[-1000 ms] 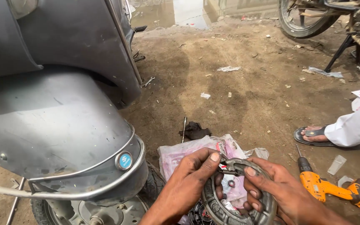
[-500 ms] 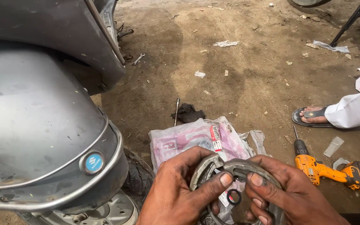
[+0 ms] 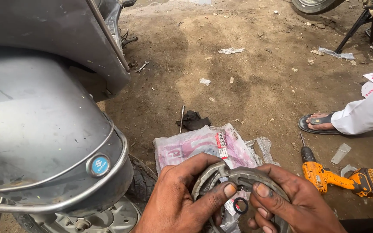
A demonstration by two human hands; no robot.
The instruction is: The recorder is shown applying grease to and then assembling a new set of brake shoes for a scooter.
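A grey scooter stands left; a plastic bag and orange drill lie on the dirt. Both hands, left and right, clamp the brake shoes low in front, fingers closed around them.

Between the earlier pictures and now, the view drops and swings left, so the grey scooter fender fills more of the left side and the two hands sit lower in view. The left hand and right hand now close their grip at the top of the curved brake shoe assembly, thumbs meeting there, where before the fingers wrapped its sides. A small black ring now shows just below the grip, between the thumbs. The pink plastic packet lies more uncovered beyond the grip.
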